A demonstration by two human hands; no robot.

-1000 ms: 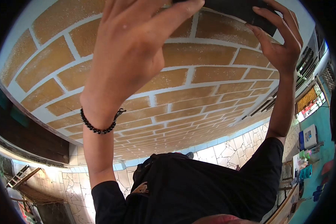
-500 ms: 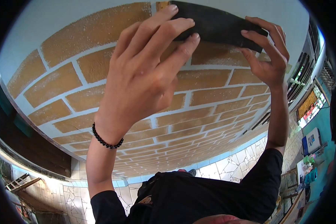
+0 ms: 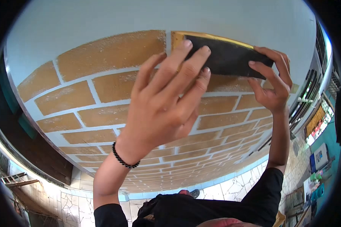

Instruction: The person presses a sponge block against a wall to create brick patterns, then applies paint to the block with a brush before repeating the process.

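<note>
**Both hands press a black pad flat against the brick-painted wall**

The black pad point(image 3: 225, 56) lies flat on the wall point(image 3: 102, 22), at the top row of painted tan bricks, just to the right of the long tan brick point(image 3: 111, 55). A wet-looking, yellowish edge shows along the pad's top and left sides.

The left hand point(image 3: 166, 108) is spread open, palm toward the wall, fingers long and only slightly curled. Its fingertips point(image 3: 186, 44) rest on the pad's left end; nothing is gripped, the touch is a flat press. A dark bead bracelet point(image 3: 124, 160) circles that wrist, below the pad.

The right hand point(image 3: 271, 81) sits at the pad's right end, fingers bent and partly open. Its upper fingers hook over the pad's top right corner, and others press on the lower edge, so it pinches that end loosely.

Well below the pad, the painted bricks give way to a pale stone-patterned floor point(image 3: 231, 172).
</note>
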